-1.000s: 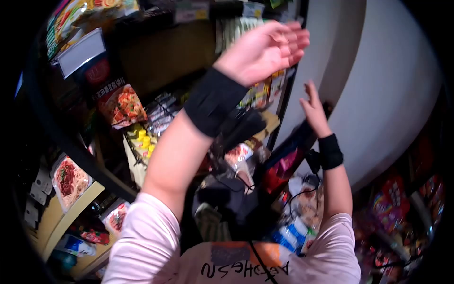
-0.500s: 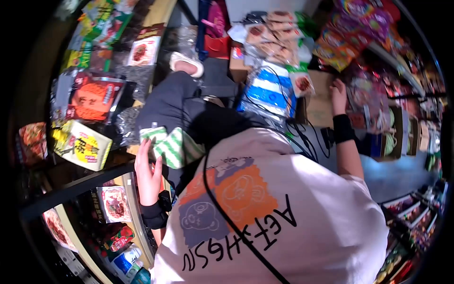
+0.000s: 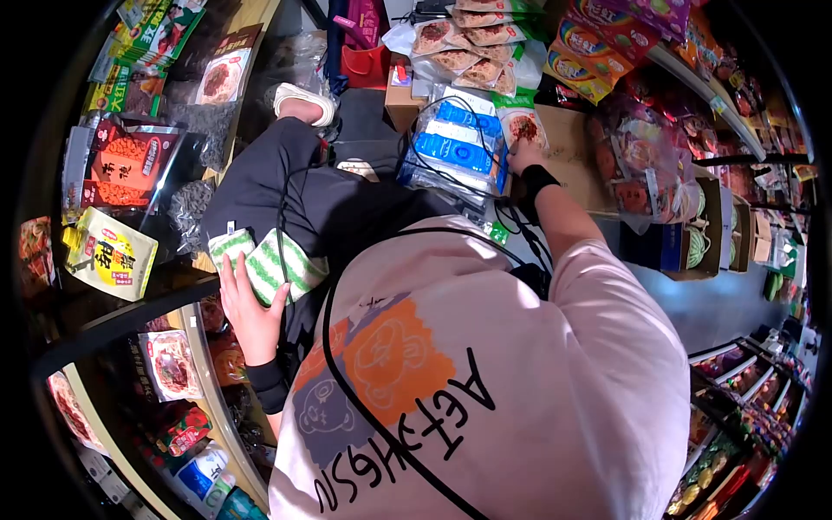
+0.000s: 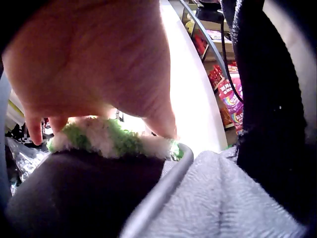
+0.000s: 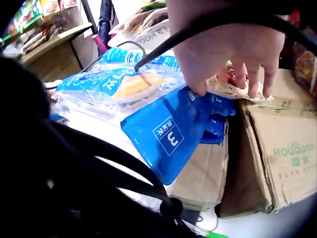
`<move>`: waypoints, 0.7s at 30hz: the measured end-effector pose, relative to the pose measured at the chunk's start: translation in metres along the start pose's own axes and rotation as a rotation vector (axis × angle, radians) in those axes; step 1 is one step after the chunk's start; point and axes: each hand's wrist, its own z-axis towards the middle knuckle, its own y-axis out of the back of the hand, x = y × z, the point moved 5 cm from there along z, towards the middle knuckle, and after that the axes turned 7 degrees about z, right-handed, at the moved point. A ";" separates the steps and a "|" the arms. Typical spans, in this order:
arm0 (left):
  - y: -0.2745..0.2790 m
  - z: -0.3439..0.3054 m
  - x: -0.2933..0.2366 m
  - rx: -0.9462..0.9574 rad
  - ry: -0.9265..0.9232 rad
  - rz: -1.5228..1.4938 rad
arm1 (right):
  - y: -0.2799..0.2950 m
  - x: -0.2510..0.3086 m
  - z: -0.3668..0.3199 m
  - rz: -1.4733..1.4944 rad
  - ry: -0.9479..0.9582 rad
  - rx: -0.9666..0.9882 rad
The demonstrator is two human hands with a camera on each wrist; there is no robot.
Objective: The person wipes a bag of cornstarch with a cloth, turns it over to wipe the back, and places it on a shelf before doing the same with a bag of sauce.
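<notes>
Right hand (image 3: 526,158) down at the noodle packet (image 3: 522,126), between the blue packs (image 3: 458,143) and the cardboard box (image 3: 572,147); fingers (image 5: 253,82) over it, pinching or merely touching, can't tell; left hand (image 3: 251,316) spread on the striped cloth (image 3: 279,264) over the lap (image 3: 251,198); this looks like the grasping step; the next move calls for a secure edge hold.

A cardboard box (image 5: 200,183) sits beneath blue-and-white packets (image 3: 458,143); a noodle packet (image 3: 524,126) overlaps the near edge of a neighbouring box (image 5: 294,141) with green lettering. An open carton (image 3: 718,251) stands on the grey floor (image 3: 737,312).
</notes>
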 end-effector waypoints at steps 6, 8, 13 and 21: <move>-0.005 -0.002 0.002 -0.047 0.070 -0.081 | -0.007 0.018 0.022 -0.245 0.012 -0.008; -0.005 0.000 0.003 -0.055 0.083 -0.104 | -0.010 0.018 0.024 -0.274 0.076 -0.061; -0.006 0.010 0.007 -0.073 0.108 -0.088 | -0.003 0.001 0.034 -0.121 0.358 -0.146; -0.017 0.012 0.030 -0.209 0.109 -0.155 | 0.087 -0.050 0.020 1.013 0.063 0.231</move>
